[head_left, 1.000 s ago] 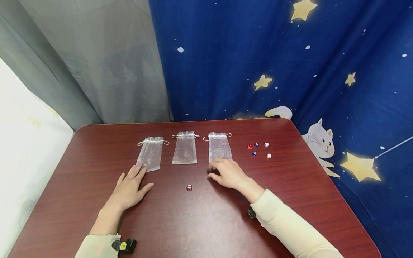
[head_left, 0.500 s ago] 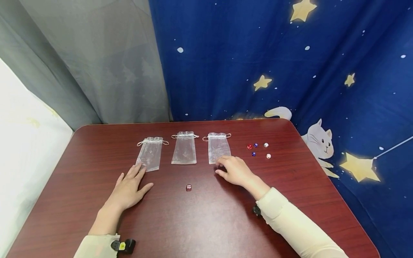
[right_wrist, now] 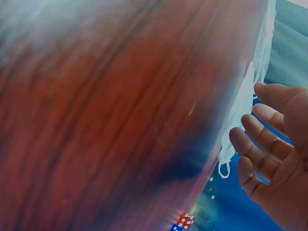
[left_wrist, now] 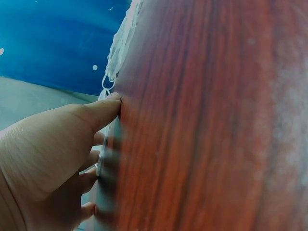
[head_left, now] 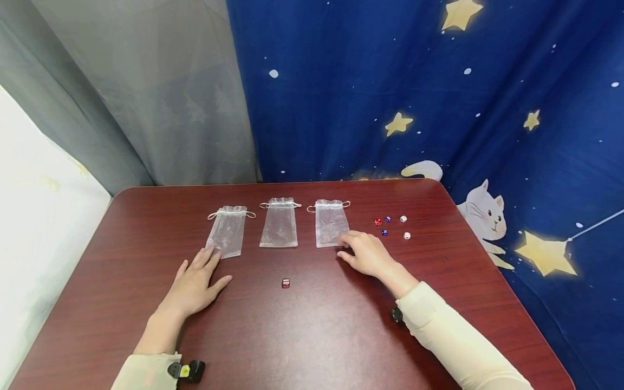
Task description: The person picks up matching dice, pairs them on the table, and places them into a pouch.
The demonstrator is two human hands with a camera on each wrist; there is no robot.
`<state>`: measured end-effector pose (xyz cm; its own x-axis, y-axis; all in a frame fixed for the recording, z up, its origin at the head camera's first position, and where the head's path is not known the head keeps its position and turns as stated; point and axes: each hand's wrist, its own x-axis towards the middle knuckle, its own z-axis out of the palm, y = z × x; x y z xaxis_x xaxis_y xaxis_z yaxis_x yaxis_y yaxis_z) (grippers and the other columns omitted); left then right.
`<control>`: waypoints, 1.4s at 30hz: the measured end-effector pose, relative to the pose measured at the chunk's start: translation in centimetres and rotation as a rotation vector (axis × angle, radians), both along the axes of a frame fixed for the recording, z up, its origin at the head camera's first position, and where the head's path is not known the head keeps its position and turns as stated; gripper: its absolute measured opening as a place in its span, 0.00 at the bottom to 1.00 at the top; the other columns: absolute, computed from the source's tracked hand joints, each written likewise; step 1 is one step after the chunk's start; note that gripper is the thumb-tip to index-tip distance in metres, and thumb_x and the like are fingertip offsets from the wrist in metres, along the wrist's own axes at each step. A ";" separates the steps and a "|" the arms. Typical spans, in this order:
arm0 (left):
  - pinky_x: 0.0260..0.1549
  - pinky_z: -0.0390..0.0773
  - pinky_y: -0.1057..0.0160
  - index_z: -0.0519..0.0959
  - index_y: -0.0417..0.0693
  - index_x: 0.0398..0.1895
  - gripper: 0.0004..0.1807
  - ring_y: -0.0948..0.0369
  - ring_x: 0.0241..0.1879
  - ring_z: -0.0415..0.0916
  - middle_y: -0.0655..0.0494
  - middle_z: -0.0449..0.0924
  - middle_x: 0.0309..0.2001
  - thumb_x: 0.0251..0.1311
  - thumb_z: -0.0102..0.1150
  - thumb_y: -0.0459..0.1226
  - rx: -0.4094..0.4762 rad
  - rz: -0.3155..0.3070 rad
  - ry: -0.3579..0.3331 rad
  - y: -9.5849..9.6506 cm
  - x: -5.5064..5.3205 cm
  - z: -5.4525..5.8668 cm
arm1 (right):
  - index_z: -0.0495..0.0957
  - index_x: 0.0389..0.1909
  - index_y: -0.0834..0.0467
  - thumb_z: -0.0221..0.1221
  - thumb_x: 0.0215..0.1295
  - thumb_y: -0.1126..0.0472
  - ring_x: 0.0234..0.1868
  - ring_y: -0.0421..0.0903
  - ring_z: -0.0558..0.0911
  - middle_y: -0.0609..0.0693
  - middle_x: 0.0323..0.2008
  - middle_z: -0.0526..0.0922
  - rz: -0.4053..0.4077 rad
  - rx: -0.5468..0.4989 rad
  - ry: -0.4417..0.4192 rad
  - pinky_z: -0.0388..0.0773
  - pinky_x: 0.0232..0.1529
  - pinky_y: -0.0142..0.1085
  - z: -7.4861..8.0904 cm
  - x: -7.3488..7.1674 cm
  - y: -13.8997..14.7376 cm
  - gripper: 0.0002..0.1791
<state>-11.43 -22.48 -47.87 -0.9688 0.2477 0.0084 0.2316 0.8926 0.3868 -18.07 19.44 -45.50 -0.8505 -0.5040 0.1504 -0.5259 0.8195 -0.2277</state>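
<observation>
My left hand lies flat with fingers spread, its fingertips on the lower left corner of the left sheer drawstring bag. In the left wrist view the left hand holds nothing. My right hand hovers by the lower right corner of the right drawstring bag. The right wrist view shows the right hand with loosely bent fingers and nothing in them. A middle drawstring bag lies between these two. One red die sits alone nearer the front, between the hands.
Right of the bags lie a red die, a blue die, another blue die, a white die and another white die. All rest on a dark red wooden table. Behind its far edge hangs a blue curtain.
My right hand has slid to the right, from over the right bag's lower edge to its lower right corner, uncovering that edge. The left hand, bags and dice stay put.
</observation>
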 end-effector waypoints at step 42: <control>0.68 0.47 0.28 0.64 0.32 0.73 0.41 0.36 0.75 0.49 0.33 0.54 0.76 0.69 0.58 0.54 0.008 0.007 0.003 -0.1 0.0 -0.1 | 0.83 0.40 0.58 0.69 0.63 0.58 0.37 0.50 0.80 0.49 0.32 0.81 -0.134 0.000 0.072 0.77 0.40 0.48 0.0 -3.5 5.3 0.09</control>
<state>-11.46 -22.55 -47.99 -0.9705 0.2407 0.0133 0.2264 0.8912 0.3931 -21.56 24.79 -45.50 -0.8973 -0.3864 0.2133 -0.4265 0.8836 -0.1932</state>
